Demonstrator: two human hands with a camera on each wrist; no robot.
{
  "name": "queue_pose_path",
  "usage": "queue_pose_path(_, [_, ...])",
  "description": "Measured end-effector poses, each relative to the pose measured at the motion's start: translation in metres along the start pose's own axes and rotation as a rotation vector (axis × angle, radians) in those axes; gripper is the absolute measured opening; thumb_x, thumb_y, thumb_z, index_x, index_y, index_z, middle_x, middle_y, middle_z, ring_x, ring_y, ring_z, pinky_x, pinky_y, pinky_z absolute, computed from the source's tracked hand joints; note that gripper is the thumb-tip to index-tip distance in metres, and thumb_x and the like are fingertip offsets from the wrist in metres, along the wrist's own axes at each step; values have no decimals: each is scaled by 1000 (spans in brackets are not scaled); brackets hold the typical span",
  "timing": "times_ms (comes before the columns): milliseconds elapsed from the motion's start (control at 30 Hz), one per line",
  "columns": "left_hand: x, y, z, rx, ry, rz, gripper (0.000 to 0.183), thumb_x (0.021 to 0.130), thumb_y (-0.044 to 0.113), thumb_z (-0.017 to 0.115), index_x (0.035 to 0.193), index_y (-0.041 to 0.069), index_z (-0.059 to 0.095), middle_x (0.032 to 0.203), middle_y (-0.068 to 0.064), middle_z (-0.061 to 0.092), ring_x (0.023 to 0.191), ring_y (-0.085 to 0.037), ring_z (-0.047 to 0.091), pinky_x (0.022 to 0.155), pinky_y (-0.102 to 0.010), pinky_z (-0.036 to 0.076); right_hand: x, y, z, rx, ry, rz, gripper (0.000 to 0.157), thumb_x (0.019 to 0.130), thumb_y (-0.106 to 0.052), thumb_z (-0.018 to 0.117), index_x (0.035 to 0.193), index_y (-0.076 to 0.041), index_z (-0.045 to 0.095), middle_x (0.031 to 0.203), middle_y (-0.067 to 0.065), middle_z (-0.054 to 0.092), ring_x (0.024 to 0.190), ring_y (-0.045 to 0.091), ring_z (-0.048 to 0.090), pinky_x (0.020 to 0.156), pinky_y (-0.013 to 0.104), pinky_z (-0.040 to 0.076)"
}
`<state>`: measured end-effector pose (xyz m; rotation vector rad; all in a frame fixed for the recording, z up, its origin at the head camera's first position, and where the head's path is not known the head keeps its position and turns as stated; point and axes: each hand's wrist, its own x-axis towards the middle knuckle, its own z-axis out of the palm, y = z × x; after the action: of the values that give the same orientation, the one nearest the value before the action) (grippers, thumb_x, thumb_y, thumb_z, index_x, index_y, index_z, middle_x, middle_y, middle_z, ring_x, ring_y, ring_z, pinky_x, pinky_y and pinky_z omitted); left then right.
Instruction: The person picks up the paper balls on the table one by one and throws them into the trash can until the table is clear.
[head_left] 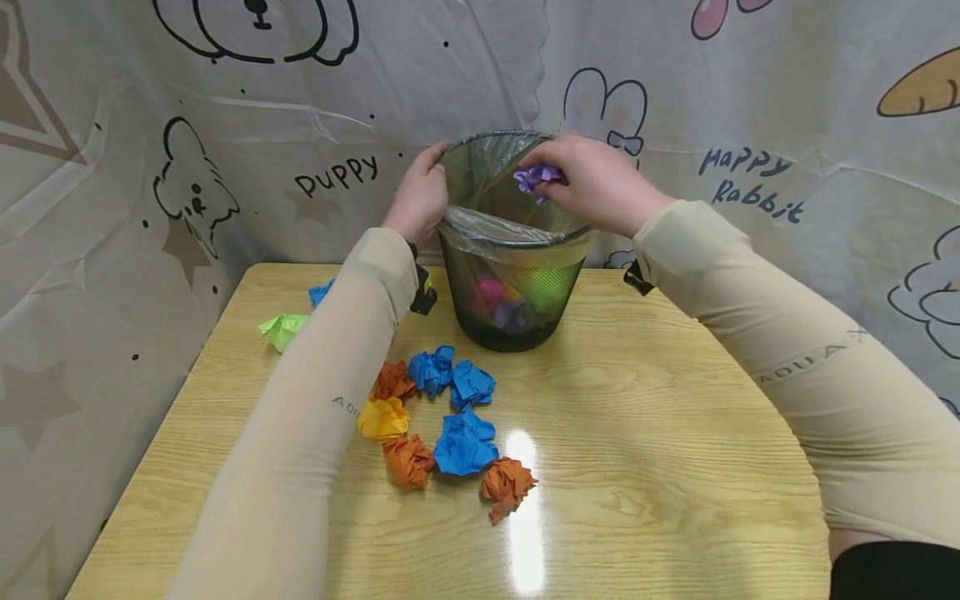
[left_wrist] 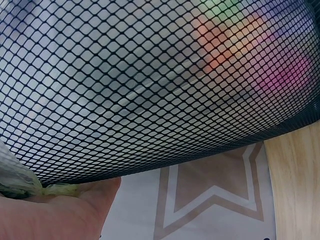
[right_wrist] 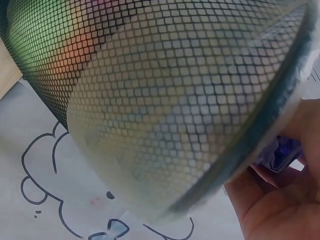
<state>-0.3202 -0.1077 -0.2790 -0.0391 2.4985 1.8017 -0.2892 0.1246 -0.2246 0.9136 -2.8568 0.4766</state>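
Pinching crumpled purple paper (head_left: 536,177), the right hand (head_left: 596,179) hangs over the bin (head_left: 517,287), the left hand (head_left: 418,198) gripping its rim (head_left: 525,242).

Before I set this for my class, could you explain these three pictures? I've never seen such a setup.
There's no machine here, only a person's two bare hands. The head view looks forward and down at the work; the other two are filmed from the left and right wrists, so the mesh bin looms close in them. The left hand grips the bin at its rim. The right hand holds a crumpled purple paper at the bin's opening. Colored shapes show through the mesh. On the wooden table lie crumpled papers: blue ones, orange ones, a yellow one and a green one.
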Motion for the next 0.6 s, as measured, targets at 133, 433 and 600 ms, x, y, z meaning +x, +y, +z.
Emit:
queue_pose_path(133, [0, 2, 0, 57, 8, -6, 52, 114, 27, 20, 165, 31, 19, 170, 9, 14, 91, -9, 46, 69, -26, 39, 3, 1, 3, 1, -29, -4, 35, 102, -8, 64, 136, -6, 65, 130, 14, 65, 121, 31, 58, 108, 46, 43])
queue_pose_path(433, [2, 1, 0, 33, -2, -10, 52, 114, 27, 20, 165, 33, 19, 170, 9, 15, 48, -8, 28, 56, -24, 37, 9, 3, 6, -25, -44, -24, 42, 102, -9, 63, 144, -6, 58, 137, 16, 62, 126, 32, 56, 111, 46, 40])
queue_pose_path(600, [1, 1, 0, 32, 5, -18, 52, 114, 27, 20, 165, 33, 19, 170, 9, 15, 56, -10, 32, 61, -25, 39, 12, 2, 7, -37, -80, -5, 54, 103, -11, 62, 154, -9, 47, 147, 17, 55, 134, 34, 51, 114, 47, 36])
